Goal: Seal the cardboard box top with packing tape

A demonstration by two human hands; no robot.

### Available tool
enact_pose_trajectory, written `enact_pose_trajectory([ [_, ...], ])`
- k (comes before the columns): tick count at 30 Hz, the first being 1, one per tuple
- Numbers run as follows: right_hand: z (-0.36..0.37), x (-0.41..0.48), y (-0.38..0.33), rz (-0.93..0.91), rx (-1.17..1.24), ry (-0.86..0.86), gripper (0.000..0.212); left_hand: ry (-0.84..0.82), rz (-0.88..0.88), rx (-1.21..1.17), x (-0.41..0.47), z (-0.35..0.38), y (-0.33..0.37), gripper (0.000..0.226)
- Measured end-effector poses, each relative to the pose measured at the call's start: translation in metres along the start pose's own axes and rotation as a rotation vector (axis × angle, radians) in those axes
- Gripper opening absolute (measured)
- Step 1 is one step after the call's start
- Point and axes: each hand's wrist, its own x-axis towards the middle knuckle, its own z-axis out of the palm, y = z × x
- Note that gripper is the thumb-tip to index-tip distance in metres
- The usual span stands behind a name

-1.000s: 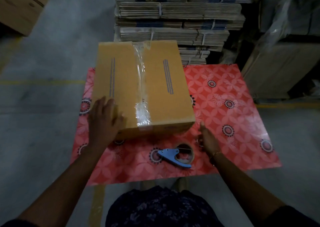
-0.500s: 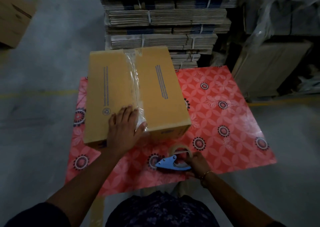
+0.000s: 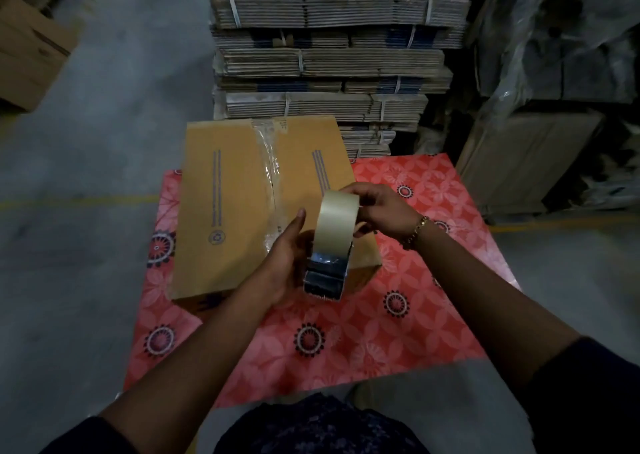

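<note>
A closed cardboard box [image 3: 225, 207] lies on a red patterned table [image 3: 398, 332], with a wrinkled strip of clear tape [image 3: 268, 162] along its centre seam. Above the box's near right corner I hold a tape dispenser [image 3: 327, 273] carrying a roll of clear packing tape [image 3: 336, 221]. My left hand [image 3: 287, 256] cups the dispenser from the left side. My right hand [image 3: 377, 207] pinches the top of the roll from the right, a gold bracelet on its wrist.
Strapped bundles of flat cardboard [image 3: 329, 65] are stacked just behind the table. Plastic-wrapped goods [image 3: 561, 55] and a leaning board [image 3: 519, 162] stand at the right. Another box [image 3: 27, 51] sits on the grey floor at far left.
My right hand lifted the dispenser off the table up over the box's near corner. My left hand left the box top and came to the dispenser.
</note>
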Motion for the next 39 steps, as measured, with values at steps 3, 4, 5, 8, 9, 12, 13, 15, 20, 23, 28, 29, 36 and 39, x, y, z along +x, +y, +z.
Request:
enact_pose_trajectory([
  [3, 0.007, 0.013, -0.009, -0.066, -0.054, -0.045, 0.030, -0.096, 0.009, -0.153, -0.010, 0.003, 0.003, 0.067],
  [4, 0.009, 0.015, -0.011, -0.089, -0.066, -0.045, 0.030, -0.096, 0.022, -0.185, -0.012, 0.006, 0.003, 0.059],
  [5, 0.010, 0.016, -0.013, -0.106, -0.077, -0.039, 0.031, -0.085, 0.038, -0.211, -0.013, 0.008, 0.002, 0.054],
  [8, 0.013, 0.006, -0.013, -0.115, -0.007, 0.056, 0.037, 0.005, 0.096, -0.273, -0.015, 0.011, 0.003, 0.044],
  [9, 0.014, -0.003, -0.013, -0.111, 0.027, 0.125, 0.034, 0.046, 0.119, -0.303, -0.016, 0.010, 0.005, 0.048],
  [12, 0.025, -0.036, -0.007, -0.017, 0.175, 0.259, 0.006, 0.111, 0.178, -0.354, -0.017, 0.005, 0.015, 0.053],
  [13, 0.031, -0.047, -0.004, 0.030, 0.228, 0.244, 0.012, 0.143, 0.196, -0.361, -0.016, 0.002, 0.017, 0.055],
  [15, 0.045, -0.064, 0.001, 0.117, 0.317, 0.177, 0.028, 0.189, 0.229, -0.371, -0.013, -0.003, 0.020, 0.056],
  [20, 0.079, -0.080, -0.007, 0.229, 0.426, 0.103, 0.031, 0.310, 0.307, -0.348, -0.009, 0.000, 0.022, 0.063],
  [23, 0.093, -0.079, -0.016, 0.241, 0.468, 0.142, 0.031, 0.395, 0.390, -0.307, -0.012, 0.007, 0.025, 0.077],
  [28, 0.108, -0.073, -0.027, 0.256, 0.461, 0.230, 0.032, 0.456, 0.537, -0.266, -0.016, 0.017, 0.030, 0.040],
  [29, 0.111, -0.072, -0.027, 0.244, 0.460, 0.251, 0.031, 0.458, 0.535, -0.277, -0.015, 0.016, 0.030, 0.042],
  [36, 0.121, -0.076, -0.022, 0.195, 0.536, 0.303, 0.029, 0.450, 0.435, -0.302, 0.001, 0.002, 0.019, 0.058],
  [39, 0.122, -0.077, -0.022, 0.209, 0.550, 0.309, 0.026, 0.402, 0.313, -0.349, 0.006, -0.003, 0.018, 0.081],
])
